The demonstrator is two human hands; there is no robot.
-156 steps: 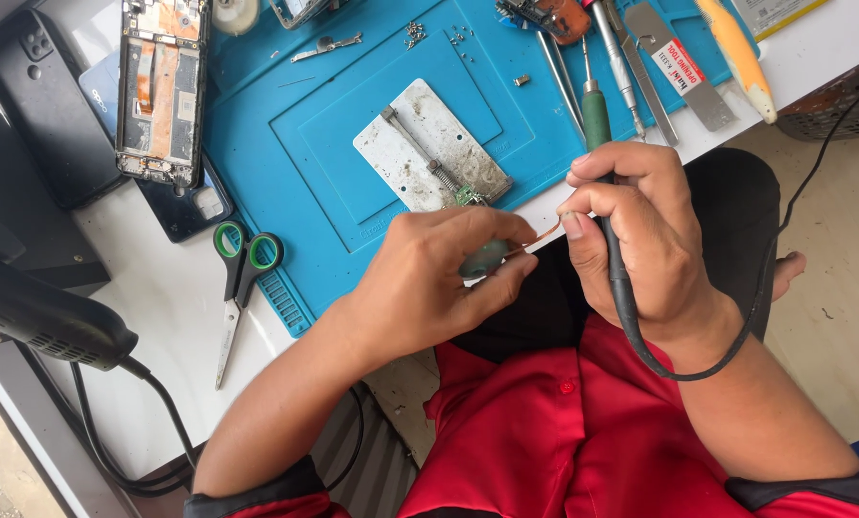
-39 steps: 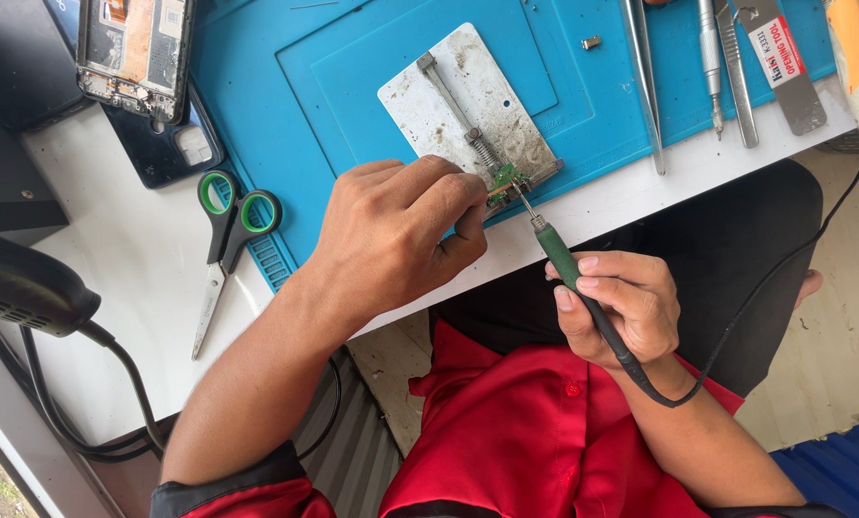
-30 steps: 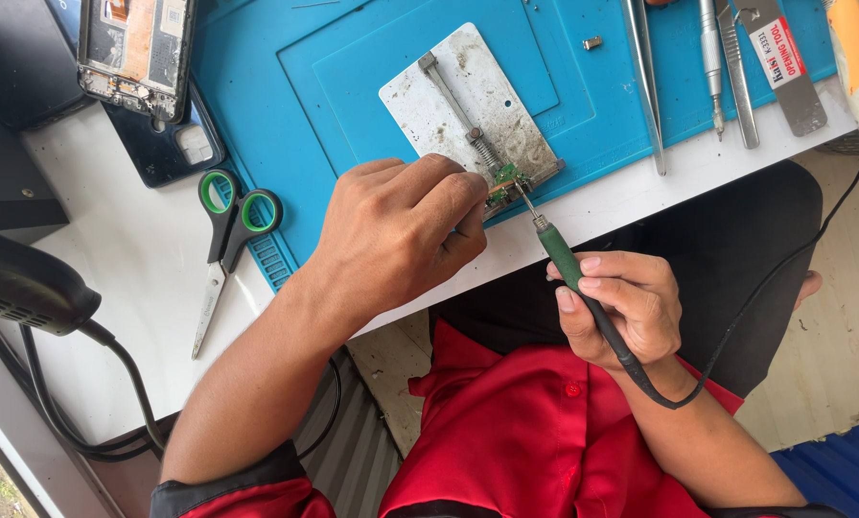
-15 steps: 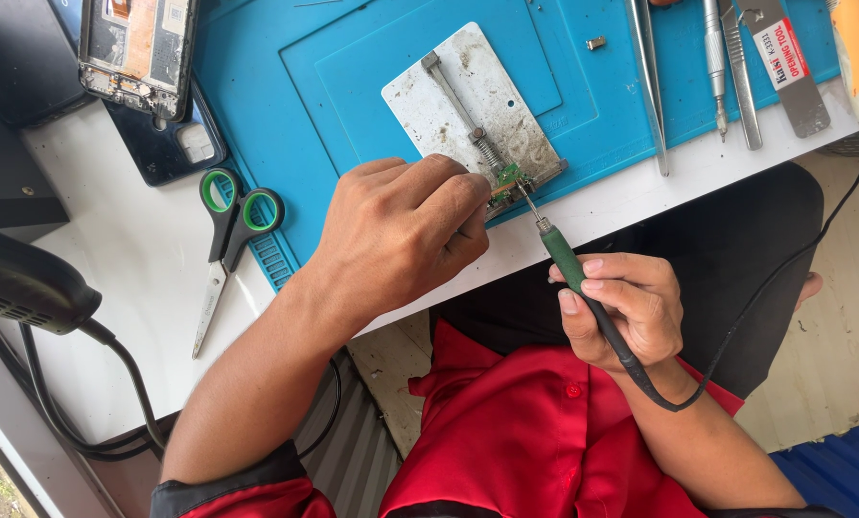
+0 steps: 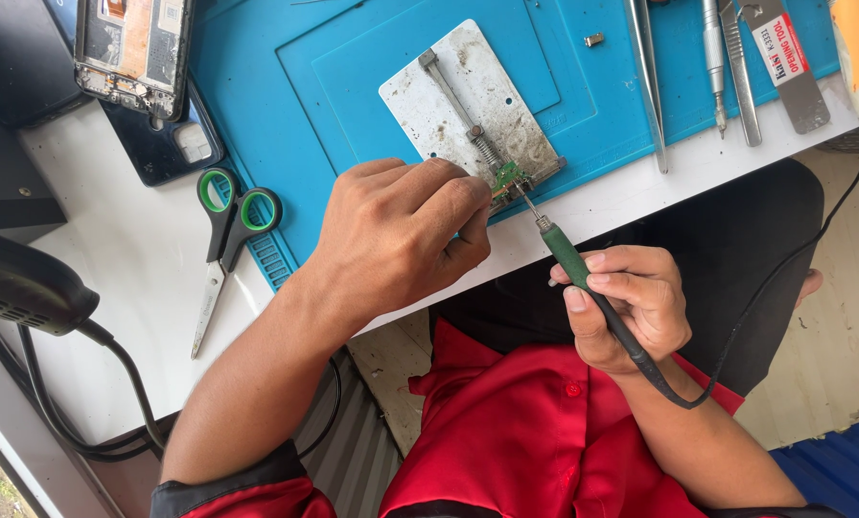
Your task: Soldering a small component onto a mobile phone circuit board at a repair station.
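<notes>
Nothing has shifted: left hand (image 5: 401,235) pinches one small green board (image 5: 509,178) on the grey metal plate (image 5: 468,101); right hand (image 5: 631,307) grips one soldering iron (image 5: 568,259). Right of the plate lies one white-labelled strip (image 5: 784,62).

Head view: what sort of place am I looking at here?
Most likely a small phone or electronics repair bench. The right hand holds a soldering iron to a small green circuit board clamped on a metal holder plate. A blue work mat carries an opened phone and tweezers.
</notes>
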